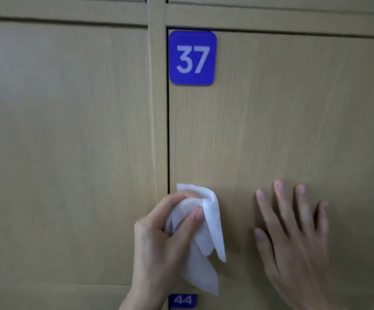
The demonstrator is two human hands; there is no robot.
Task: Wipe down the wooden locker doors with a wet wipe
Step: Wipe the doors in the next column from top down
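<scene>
The left hand (pixel 159 238) grips a wet wipe (pixel 206 238); the right hand (pixel 293 233) lies flat on locker door 37 (pixel 293 108).

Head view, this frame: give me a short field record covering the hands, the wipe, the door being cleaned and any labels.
view: head camera, facing wooden locker doors
left hand: grips a crumpled wet wipe near the lower left edge of the door
right hand: fingers straight and spread, flat against the same door, holds nothing
door in work: door 37, closed
labels: blue plate 37 at the door's upper left corner; blue plate 44 on the door below, partly hidden by the wipe
neighbouring door: to the left, closed
</scene>
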